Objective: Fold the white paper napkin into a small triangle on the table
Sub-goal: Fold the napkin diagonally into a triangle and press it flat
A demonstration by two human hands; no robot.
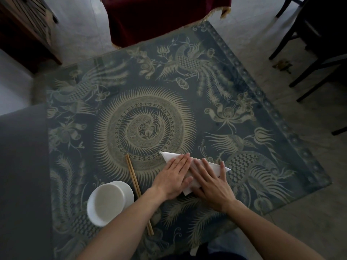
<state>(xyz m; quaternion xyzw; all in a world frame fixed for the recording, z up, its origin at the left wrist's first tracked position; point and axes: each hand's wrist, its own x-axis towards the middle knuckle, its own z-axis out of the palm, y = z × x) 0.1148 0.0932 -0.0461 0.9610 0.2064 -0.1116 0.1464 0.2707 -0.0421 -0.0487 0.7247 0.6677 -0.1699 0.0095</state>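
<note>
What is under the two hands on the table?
The white napkin, folded, lies flat under the left hand and right hand. Its corners stick out around them; its middle, with any creases, is covered.

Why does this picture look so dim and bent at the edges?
Head view: dim, soft light, dark in the corners; the wide lens bows the table edges; the pattern looks hazy at far left, sharper near both hands, left and right, flat on the bright napkin.
</note>
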